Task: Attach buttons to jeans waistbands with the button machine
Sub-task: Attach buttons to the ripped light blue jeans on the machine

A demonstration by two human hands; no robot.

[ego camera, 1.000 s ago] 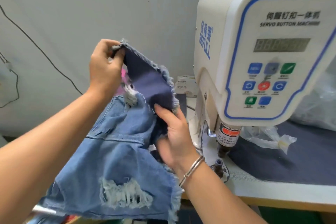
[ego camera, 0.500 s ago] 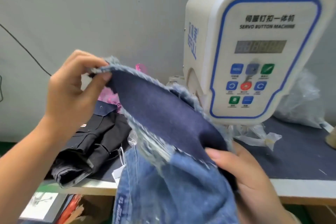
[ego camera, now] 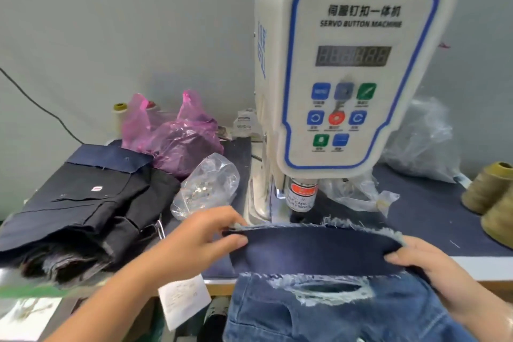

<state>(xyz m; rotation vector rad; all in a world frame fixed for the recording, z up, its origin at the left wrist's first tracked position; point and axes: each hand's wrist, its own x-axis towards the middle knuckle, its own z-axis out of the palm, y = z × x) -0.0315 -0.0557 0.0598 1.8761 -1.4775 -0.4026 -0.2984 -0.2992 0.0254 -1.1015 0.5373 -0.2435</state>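
Note:
A pair of blue ripped jeans (ego camera: 327, 311) hangs over the table's front edge, its dark, frayed waistband (ego camera: 313, 250) stretched flat just in front of the white servo button machine (ego camera: 352, 69). My left hand (ego camera: 200, 236) pinches the waistband's left end. My right hand (ego camera: 422, 266) grips its right end. The machine's punch head (ego camera: 301, 196), with a red warning label, stands just behind the band's far edge. A clear bag of metal buttons (ego camera: 205, 186) lies to the left of the machine.
A stack of dark folded jeans (ego camera: 83, 211) fills the left of the table. A pink plastic bag (ego camera: 177, 136) and thread cones sit behind it. Clear plastic bags (ego camera: 416, 141) and olive thread cones (ego camera: 491, 189) lie at the right. A white paper tag (ego camera: 183, 300) hangs below my left wrist.
Both hands have lowered the jeans from in front of my face to the table, spreading the waistband flat and level in front of the machine's punch head.

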